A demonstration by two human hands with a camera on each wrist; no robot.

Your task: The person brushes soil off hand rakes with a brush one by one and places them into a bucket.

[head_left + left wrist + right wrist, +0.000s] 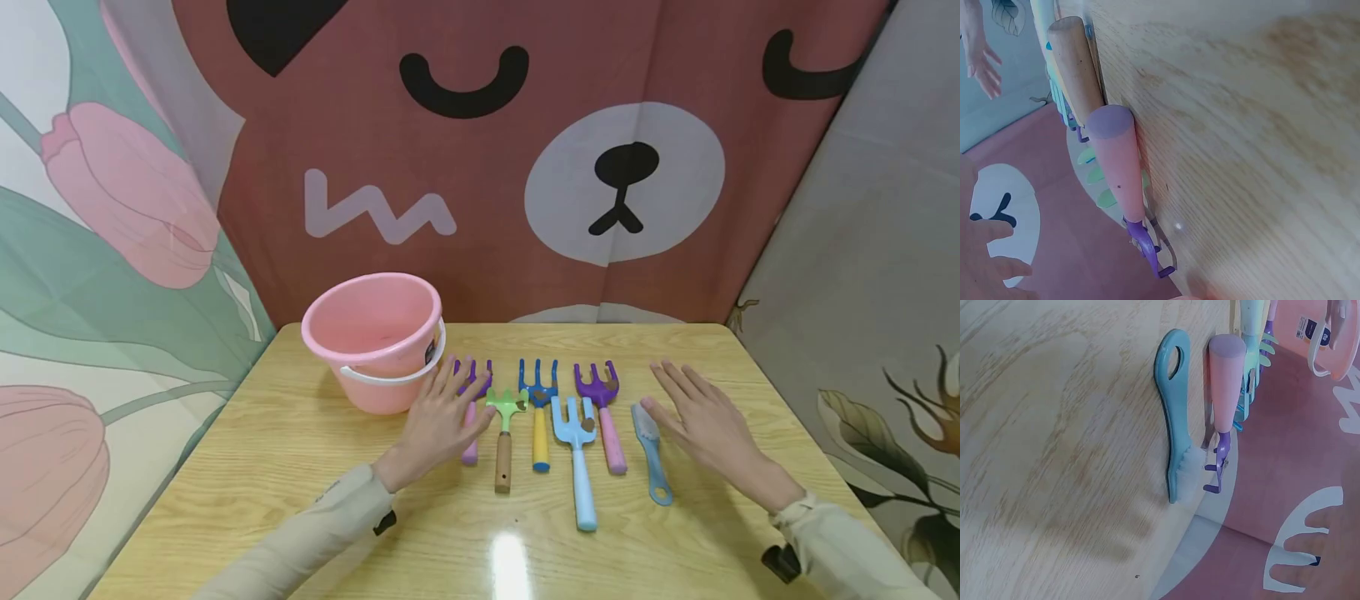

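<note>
My left hand is spread above the left end of a row of small garden tools, fingers straight, holding nothing. It partly hides a purple hand fork with a pink handle. Beside that lie a green hand fork with a wooden handle, a blue fork with a yellow handle, a light blue fork and another purple fork. Brown patches mark several heads. At the right end is a blue brush with white bristles. Just right of it, my right hand hovers with straight fingers, holding nothing.
A pink bucket with a white handle stands at the table's back left, close to my left fingers. The wooden table meets a bear-print cloth at its back edge. Printed cloths hang on both sides.
</note>
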